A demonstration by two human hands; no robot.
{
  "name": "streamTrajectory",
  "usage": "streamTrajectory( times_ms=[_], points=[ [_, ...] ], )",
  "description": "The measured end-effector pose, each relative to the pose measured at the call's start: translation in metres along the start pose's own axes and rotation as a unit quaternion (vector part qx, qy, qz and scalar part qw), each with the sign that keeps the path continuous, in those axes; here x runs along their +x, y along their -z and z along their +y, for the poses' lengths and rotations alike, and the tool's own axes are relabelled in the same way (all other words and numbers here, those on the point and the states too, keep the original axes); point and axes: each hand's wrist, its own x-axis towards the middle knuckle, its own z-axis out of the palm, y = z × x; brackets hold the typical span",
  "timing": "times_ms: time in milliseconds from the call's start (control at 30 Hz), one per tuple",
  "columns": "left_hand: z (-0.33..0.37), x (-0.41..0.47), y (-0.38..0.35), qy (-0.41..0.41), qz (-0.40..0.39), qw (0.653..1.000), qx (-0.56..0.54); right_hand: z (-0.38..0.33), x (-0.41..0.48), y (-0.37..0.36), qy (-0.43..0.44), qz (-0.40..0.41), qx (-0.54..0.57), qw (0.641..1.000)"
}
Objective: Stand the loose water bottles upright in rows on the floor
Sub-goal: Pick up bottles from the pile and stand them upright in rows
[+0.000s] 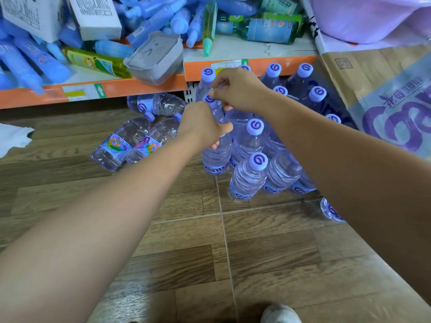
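Note:
Several clear water bottles with purple caps stand upright in rows (254, 145) on the wood-pattern floor below an orange shelf. My left hand (202, 124) is closed around the body of an upright bottle (215, 157) at the left end of the rows. My right hand (235, 89) pinches the neck of another upright bottle (205, 83) just behind it. Two loose bottles (130, 143) lie side by side on the floor to the left. A third lying bottle (156, 104) rests under the shelf. Another bottle (330, 209) peeks out beneath my right forearm.
The orange-edged shelf (140, 83) above holds piled blue and green bottles, white boxes and a grey container (155, 58). A cardboard water carton (384, 99) leans at the right. White paper (14, 136) lies at the far left. My shoe (279, 313) shows at the bottom.

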Motion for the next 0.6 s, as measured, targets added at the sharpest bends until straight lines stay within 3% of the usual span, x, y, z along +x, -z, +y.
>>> streamTrajectory(
  times_ms=[333, 467, 600],
  points=[
    [-0.009, -0.001, -0.006, -0.018, 0.031, 0.998, -0.045, -0.008, 0.006, -0.007, 0.012, 0.018, -0.039, 0.999],
    [-0.011, -0.005, 0.004, -0.018, -0.025, 0.996, -0.084, -0.018, 0.014, -0.014, 0.021, 0.069, -0.123, 0.990],
    [-0.019, -0.005, 0.019, 0.008, -0.115, 0.978, -0.172, -0.034, 0.022, -0.019, 0.035, 0.097, -0.122, 0.987]
  ],
)
